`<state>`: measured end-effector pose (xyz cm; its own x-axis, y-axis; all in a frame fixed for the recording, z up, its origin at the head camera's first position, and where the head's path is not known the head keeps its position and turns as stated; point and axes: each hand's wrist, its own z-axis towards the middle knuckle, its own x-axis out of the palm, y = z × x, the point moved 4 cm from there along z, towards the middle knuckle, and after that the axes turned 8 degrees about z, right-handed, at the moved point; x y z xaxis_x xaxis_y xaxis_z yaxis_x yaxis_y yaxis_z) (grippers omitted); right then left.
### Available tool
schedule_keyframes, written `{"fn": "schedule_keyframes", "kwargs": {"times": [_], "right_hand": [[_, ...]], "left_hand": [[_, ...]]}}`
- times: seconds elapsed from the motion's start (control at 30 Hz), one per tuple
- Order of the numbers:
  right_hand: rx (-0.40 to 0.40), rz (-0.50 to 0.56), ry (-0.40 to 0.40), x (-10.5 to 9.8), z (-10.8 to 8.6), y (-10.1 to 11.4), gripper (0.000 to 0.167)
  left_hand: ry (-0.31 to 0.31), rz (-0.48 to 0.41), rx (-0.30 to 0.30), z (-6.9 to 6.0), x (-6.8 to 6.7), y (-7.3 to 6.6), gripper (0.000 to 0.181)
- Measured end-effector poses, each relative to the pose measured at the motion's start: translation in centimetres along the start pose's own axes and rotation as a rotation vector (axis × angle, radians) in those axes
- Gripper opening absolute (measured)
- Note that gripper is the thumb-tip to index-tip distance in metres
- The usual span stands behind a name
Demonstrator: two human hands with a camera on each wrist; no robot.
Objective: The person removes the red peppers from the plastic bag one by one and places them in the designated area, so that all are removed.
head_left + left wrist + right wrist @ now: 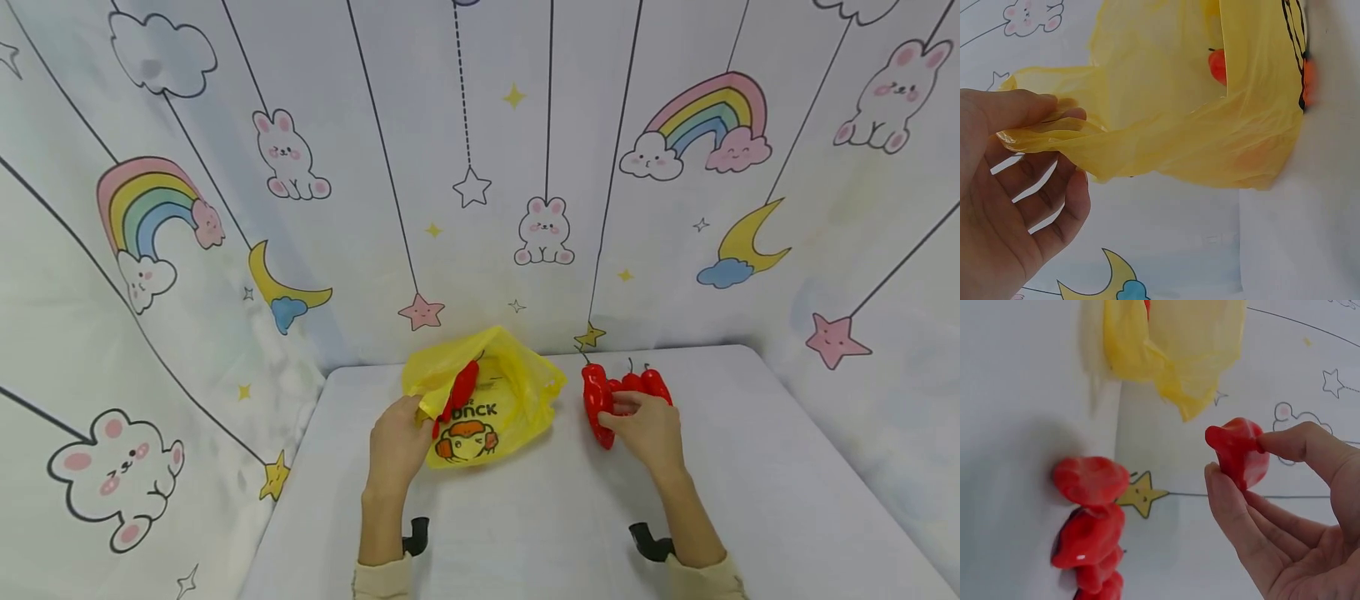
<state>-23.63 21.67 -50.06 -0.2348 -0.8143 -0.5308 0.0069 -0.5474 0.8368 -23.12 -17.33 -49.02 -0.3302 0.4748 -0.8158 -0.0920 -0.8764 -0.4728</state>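
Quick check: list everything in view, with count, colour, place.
Table: 1, white, centre
Backdrop: 1, printed white, behind the table
Bag: 1, yellow, on the table
Bagged peppers: at least 1, red, inside bag
Loose peppers: at least 3, red, right of bag
Held pepper: 1, red, right of bag
Fittings: 2, black, near the sleeves
Sleeves: 2, cream, bottom of head view
Left grip: 1, bare, pinching bag
Right grip: 1, bare, pinching held pepper

From here, the right hand (651, 429) blocks some red peppers' (633, 382) lower ends; the yellow bag (1166, 147) partly hides another pepper (1217, 66).
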Motion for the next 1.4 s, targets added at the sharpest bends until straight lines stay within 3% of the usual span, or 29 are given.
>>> {"fn": "schedule_keyframes", "kwargs": {"times": [0.37, 0.93, 1.2, 1.4], "right_hand": [[0.025, -0.019, -0.002, -2.7, 0.6, -1.8, 0.049], [0.129, -0.047, 0.029, -5.1, 0.7, -3.6, 0.053], [0.134, -0.063, 0.021, -5.9, 0.8, -5.2, 0.052], [0.143, -0.06, 0.058, -6.5, 0.8, -6.0, 0.052]], "left_hand": [[-0.009, 0.004, 0.016, 0.2, 0.1, 0.0, 0.018], [0.01, 0.014, 0.025, 0.2, 0.2, -0.1, 0.015], [0.014, 0.034, 0.028, 0.1, 0.5, -0.2, 0.015], [0.017, 0.039, 0.032, 0.1, 0.4, -0.3, 0.015]]}}
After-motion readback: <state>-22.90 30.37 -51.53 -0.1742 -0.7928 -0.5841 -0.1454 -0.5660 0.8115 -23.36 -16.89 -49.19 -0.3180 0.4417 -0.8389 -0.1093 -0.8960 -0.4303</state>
